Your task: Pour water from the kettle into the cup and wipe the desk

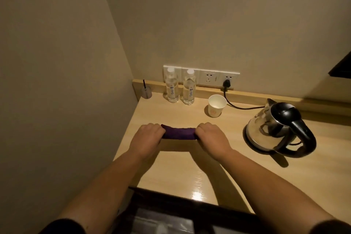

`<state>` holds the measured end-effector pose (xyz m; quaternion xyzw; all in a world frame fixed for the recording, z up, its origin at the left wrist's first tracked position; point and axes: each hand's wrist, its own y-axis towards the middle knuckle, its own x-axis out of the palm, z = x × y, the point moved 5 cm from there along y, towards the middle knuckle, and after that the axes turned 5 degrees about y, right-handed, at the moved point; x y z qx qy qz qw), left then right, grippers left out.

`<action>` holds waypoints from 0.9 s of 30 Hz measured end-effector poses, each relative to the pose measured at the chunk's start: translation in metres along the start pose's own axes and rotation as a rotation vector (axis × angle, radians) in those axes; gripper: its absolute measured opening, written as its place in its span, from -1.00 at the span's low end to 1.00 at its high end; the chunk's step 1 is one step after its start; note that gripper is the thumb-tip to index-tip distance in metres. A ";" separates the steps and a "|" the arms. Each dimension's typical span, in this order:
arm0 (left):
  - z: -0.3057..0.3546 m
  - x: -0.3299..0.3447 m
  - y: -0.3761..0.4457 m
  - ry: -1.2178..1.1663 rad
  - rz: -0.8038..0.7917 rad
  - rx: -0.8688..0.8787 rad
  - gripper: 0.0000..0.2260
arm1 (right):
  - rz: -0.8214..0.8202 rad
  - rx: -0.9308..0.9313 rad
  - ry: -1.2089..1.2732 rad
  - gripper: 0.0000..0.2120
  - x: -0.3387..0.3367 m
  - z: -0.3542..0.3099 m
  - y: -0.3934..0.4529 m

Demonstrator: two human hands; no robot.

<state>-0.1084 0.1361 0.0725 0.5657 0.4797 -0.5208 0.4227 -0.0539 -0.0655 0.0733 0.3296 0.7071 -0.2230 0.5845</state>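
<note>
While both fists are curled around the ends of a rolled purple cloth (179, 133), the left hand (147, 136) closed over its left end and the right hand (210, 136) over its right, the roll lies crosswise on the desk (190, 173), pressed down or held just at the surface; which of the two cannot be told. Beyond the cloth stands the white paper cup (216, 105), upright and apart from it, and whether it holds water is not visible from this angle. Well to the right sits the steel kettle (275, 129) on its base, lid down, its cord (239, 106) running back to the wall socket (227, 81). Two water bottles (180, 89) stand at the back edge by the wall. Judging by this layout, the pouring looks finished or at least set aside, since the kettle is parked and nobody holds it, and the wiping is the step in hand; no spill shows on the wood, so how much of the desk remains to be wiped cannot be told.
</note>
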 end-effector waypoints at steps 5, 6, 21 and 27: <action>0.013 0.080 -0.032 0.033 -0.115 0.193 -0.76 | -0.124 0.013 0.102 -0.94 0.080 -0.013 -0.033; 0.014 0.091 -0.043 0.031 -0.140 0.233 -0.75 | -0.122 0.020 0.132 -0.94 0.090 -0.020 -0.044; -0.002 0.091 -0.070 -0.113 -0.174 0.252 -0.67 | -0.159 0.181 0.124 -0.67 0.080 -0.053 -0.080; 0.021 0.052 -0.040 -0.252 -0.650 0.150 -0.72 | -0.637 0.491 0.367 -0.81 0.049 -0.037 -0.067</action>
